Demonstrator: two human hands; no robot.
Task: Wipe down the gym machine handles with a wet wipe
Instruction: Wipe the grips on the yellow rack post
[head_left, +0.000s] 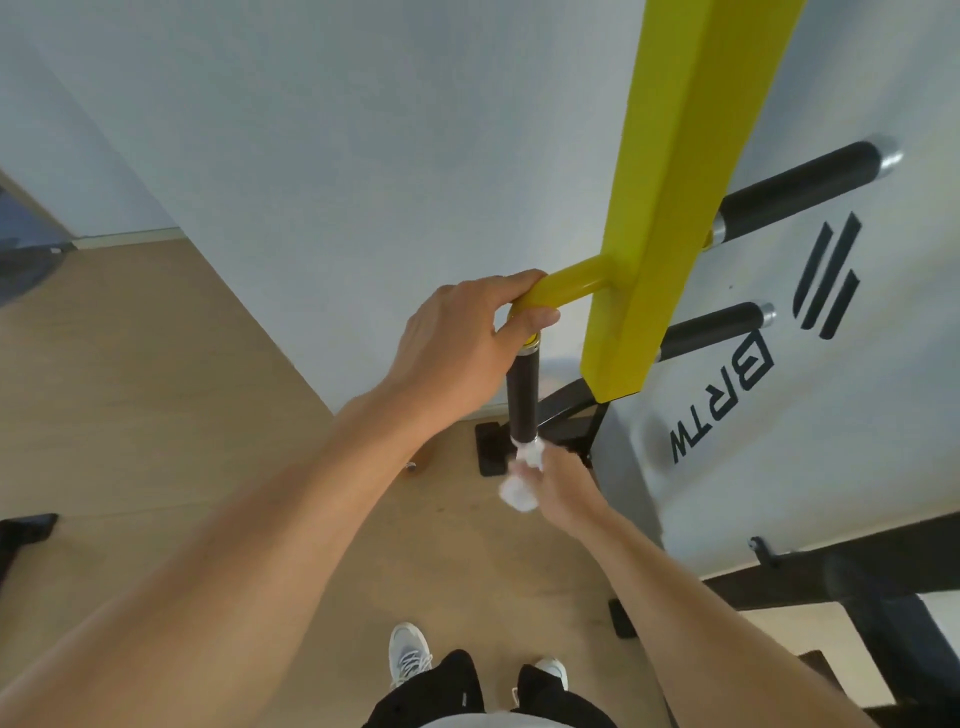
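Wooden floor (182, 415) below — crumpled white wipe (519, 491), blurred.

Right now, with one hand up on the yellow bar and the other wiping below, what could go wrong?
1. The wet wipe is bunched at the very bottom end of the black handle, so the right hand may slip off the end and leave the upper grip uncleaned.
2. The left hand grips the yellow bar at its bend; dampness there could loosen that steadying hold.
3. Two more black handles on the far side look untouched and could be forgotten.
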